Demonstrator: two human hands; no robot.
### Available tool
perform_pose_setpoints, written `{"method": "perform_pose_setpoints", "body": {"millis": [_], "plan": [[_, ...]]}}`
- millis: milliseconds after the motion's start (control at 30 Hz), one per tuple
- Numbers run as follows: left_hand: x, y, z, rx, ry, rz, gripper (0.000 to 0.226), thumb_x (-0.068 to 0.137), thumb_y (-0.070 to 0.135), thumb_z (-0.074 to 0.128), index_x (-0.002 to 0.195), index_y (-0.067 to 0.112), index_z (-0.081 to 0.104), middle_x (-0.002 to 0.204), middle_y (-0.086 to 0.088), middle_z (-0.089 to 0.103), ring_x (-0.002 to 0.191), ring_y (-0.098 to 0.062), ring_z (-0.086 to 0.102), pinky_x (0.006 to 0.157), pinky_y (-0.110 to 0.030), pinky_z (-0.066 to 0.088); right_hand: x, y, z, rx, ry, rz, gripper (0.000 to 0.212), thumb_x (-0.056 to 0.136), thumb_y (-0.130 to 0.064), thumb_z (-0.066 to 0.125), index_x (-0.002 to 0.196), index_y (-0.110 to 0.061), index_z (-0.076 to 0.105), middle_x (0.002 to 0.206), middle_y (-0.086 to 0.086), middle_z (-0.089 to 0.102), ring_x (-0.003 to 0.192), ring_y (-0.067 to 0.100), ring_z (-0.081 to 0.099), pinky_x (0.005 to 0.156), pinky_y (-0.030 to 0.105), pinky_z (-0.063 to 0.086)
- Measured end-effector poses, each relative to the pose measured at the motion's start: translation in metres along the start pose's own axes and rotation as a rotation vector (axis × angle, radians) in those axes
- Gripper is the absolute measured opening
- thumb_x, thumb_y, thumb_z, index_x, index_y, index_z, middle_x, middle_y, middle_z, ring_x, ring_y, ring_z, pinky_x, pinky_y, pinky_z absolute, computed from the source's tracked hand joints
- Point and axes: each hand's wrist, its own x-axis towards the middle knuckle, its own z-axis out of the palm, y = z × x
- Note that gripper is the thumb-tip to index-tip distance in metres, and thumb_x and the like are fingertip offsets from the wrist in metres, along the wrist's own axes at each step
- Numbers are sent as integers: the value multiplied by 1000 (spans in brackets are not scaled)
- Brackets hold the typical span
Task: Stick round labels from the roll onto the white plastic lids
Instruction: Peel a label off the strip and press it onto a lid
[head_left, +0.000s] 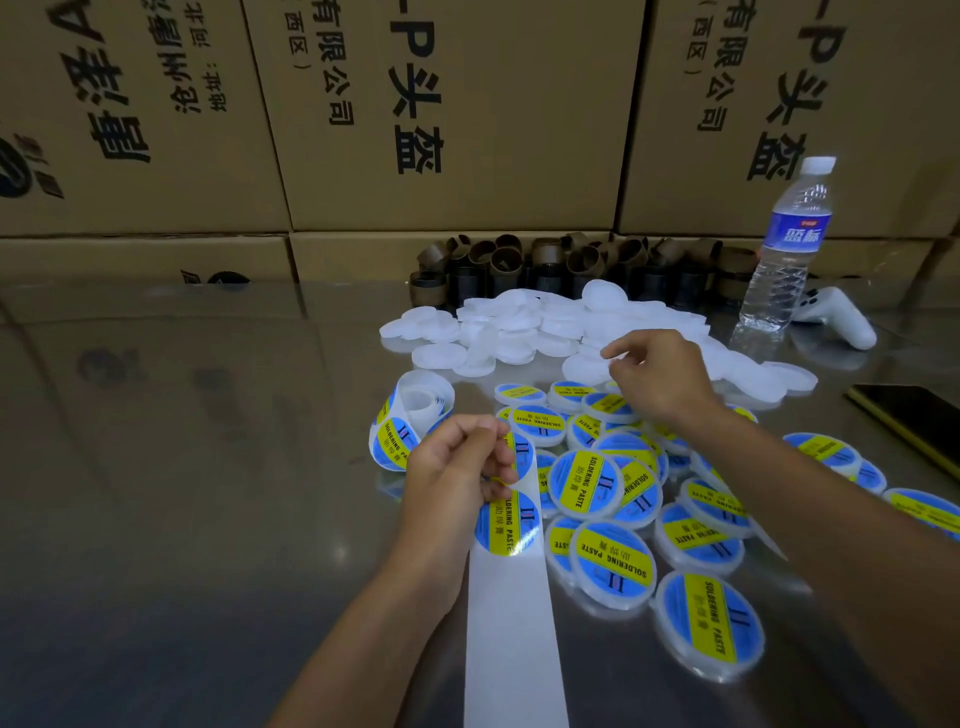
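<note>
On the reflective steel table (182, 467), in front of stacked brown cardboard boxes (441, 130), the loosely wound roll of round blue-and-yellow labels (402, 431) lies just left of centre. Beside it the left hand (452, 473) has thumb and fingers closed in a pinch on the white paper backing strip (514, 634), which trails toward the person. One glossy round label (506, 522) sits on the strip just below the fingers, not yet peeled.

Further back, brown cardboard cores (519, 260) stand in a cluster behind the pile of bare translucent white plastic lids (519, 322). The right hand (662, 376) reaches into that pile. Its curled fingertips look to be nipping the rim of a single white lid (584, 366), though the pale plastic makes the contact hard to read. Nearer the person lies the heap of labelled lids (613, 564). At far right are a clear plastic water bottle (784, 244), a white game controller (836, 317) and a dark phone (914, 421).

The lids overlap closely, so two could come up together. The strip hangs slack from one pinch, so a peeled label might fold onto itself or land off-centre and creased. The right forearm crosses above the finished heap and could sweep lids aside.
</note>
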Motion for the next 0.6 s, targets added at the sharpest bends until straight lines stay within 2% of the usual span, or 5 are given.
{"method": "perform_pose_setpoints", "body": {"millis": [100, 200, 367, 467, 600], "plan": [[1, -2, 0, -7, -10, 6, 28, 96, 3, 46, 74, 10, 62, 56, 2, 57, 51, -8, 53, 50, -17, 46, 25, 8, 7, -170, -88, 11, 25, 87, -6, 55, 103, -19, 70, 102, 9, 64, 96, 26, 60, 78, 30, 48], [2, -3, -1, -9, -13, 7, 26, 96, 3, 46, 75, 9, 62, 56, 2, 58, 51, -8, 53, 50, -17, 46, 39, 11, 11, -308, -163, 2, 27, 86, -6, 60, 106, -21, 70, 115, 11, 62, 108, 26, 57, 88, 35, 50], [3, -4, 0, -8, -17, 11, 26, 96, 4, 47, 76, 9, 62, 56, 2, 58, 51, -8, 54, 51, -17, 46, 45, 7, 16, -420, -219, -23, 18, 81, -15, 70, 95, -26, 72, 106, 6, 63, 107, 24, 55, 87, 37, 50], [3, -5, -1, -13, -19, 11, 26, 95, 4, 46, 75, 9, 62, 56, 2, 58, 51, -8, 54, 50, -17, 47, 45, 7, 18, -447, -189, -15, 9, 81, -20, 70, 86, -27, 72, 103, 3, 65, 106, 23, 55, 83, 35, 50], [4, -6, -2, -25, -13, 9, 28, 96, 4, 47, 74, 10, 63, 57, 2, 58, 53, -10, 54, 51, -18, 46, 45, 8, 20, -484, -177, -54, 11, 83, -21, 67, 76, -29, 69, 98, 1, 64, 109, 22, 51, 85, 36, 47]]}}
